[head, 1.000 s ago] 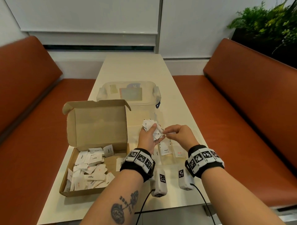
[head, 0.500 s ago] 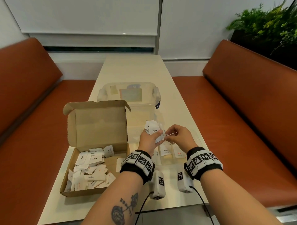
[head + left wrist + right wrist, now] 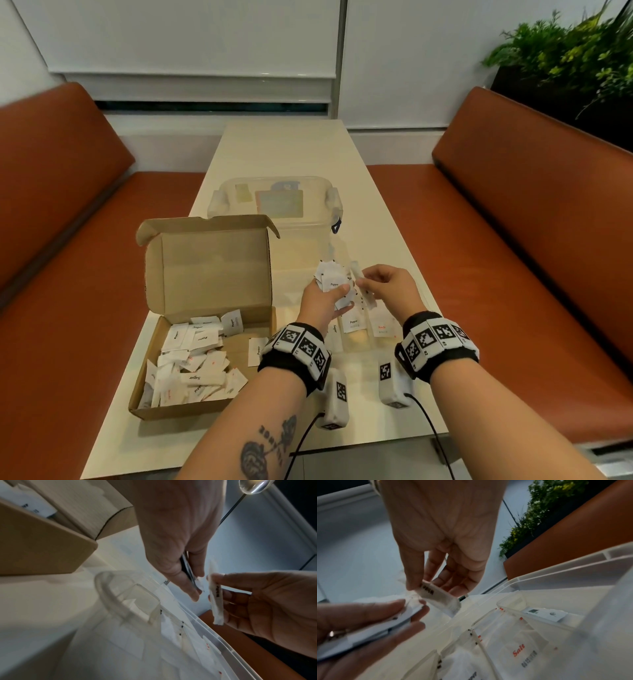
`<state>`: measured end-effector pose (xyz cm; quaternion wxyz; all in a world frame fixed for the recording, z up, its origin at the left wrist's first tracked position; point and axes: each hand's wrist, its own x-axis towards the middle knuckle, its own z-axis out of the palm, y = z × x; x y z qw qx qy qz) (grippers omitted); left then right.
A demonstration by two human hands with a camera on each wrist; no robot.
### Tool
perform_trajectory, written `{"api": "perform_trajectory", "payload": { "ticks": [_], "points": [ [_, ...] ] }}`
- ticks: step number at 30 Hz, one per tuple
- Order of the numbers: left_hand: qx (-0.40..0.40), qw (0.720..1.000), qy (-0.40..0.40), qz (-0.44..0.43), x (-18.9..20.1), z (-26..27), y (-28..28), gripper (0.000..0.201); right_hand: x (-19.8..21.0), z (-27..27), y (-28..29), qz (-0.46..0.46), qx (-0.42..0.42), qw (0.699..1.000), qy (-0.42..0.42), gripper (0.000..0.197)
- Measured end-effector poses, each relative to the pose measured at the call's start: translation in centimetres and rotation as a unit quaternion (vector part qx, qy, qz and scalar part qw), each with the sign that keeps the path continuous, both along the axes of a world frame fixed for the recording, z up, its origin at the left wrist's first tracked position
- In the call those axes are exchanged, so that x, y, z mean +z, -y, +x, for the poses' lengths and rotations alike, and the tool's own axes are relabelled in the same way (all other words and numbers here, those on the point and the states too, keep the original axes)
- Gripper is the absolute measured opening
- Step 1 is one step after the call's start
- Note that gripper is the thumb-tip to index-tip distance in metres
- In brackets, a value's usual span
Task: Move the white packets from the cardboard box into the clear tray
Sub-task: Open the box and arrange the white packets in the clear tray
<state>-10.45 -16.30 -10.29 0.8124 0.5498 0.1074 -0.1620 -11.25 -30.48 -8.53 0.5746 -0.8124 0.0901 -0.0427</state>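
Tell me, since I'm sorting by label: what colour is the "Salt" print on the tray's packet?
Red-orange, on the packet lying in the tray; right wrist view shows it best.

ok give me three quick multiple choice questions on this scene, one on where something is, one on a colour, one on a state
1. Where is the cardboard box relative to the clear tray?
A. to its left
B. to its right
C. stacked on top

2. What colour is the word "Salt" on the packet in the tray?
A. green
B. red
C. blue

3. What is the right hand doing?
A. lying flat on the table
B. pinching one long packet
C. closing the box lid

Answers:
1 A, the box sits left of the tray in the head view.
2 B, the right wrist view shows red lettering.
3 B, thumb and fingers pinch a single packet beside the left hand.
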Motion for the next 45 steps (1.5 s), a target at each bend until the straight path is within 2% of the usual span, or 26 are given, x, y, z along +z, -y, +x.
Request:
{"api": "perform_trajectory", "payload": {
  "ticks": [3,12,15,21,25,29,32,37,39,41,45],
  "points": [
    [0.006,1.0,-0.011,0.006,0.0,0.0,0.0,0.035,0.5,0.0,0.0,0.046,-0.022,0.999,0.015,0.009],
    [0.027,0.999,-0.026,0.013,0.1,0.1,0.0,0.033,2.3,0.2,-0.5,0.123,0.012,0.992,0.016,0.019],
    [0.022,0.999,-0.028,0.007,0.1,0.1,-0.1,0.03,2.3,0.2,-0.6,0.148,-0.017,0.989,0.019,0.017],
    [0.029,0.999,-0.03,-0.03,0.1,0.1,-0.3,0.032,2.6,0.4,-0.7,0.252,-0.095,0.961,0.059,0.022],
    [0.028,0.998,-0.03,-0.057,0.4,0.1,-0.4,0.034,2.3,0.2,-0.6,0.311,-0.082,0.947,0.025,0.034],
    [0.032,0.996,-0.027,-0.082,0.7,0.2,-0.5,0.034,1.5,-0.1,-0.6,0.315,-0.056,0.947,-0.011,0.016],
    [0.036,0.995,-0.026,-0.086,0.7,0.3,-0.6,0.033,1.1,-0.3,-0.4,0.295,-0.043,0.954,-0.024,0.008],
    [0.043,0.995,-0.025,-0.088,0.5,0.3,-0.7,0.032,0.9,-0.5,-0.2,0.187,-0.017,0.98,-0.073,0.022],
    [0.042,0.995,-0.025,-0.087,0.4,0.3,-0.8,0.031,0.8,-0.5,-0.3,0.112,-0.017,0.99,-0.084,0.023],
    [0.04,0.995,-0.025,-0.087,0.5,0.3,-0.9,0.029,0.7,-0.5,-0.4,0.038,-0.011,0.995,-0.091,0.017],
    [0.041,0.996,-0.025,-0.077,0.6,0.2,-1.0,0.031,0.4,-0.3,-0.7,-0.001,0.014,0.995,-0.104,0.008]
  ]
}}
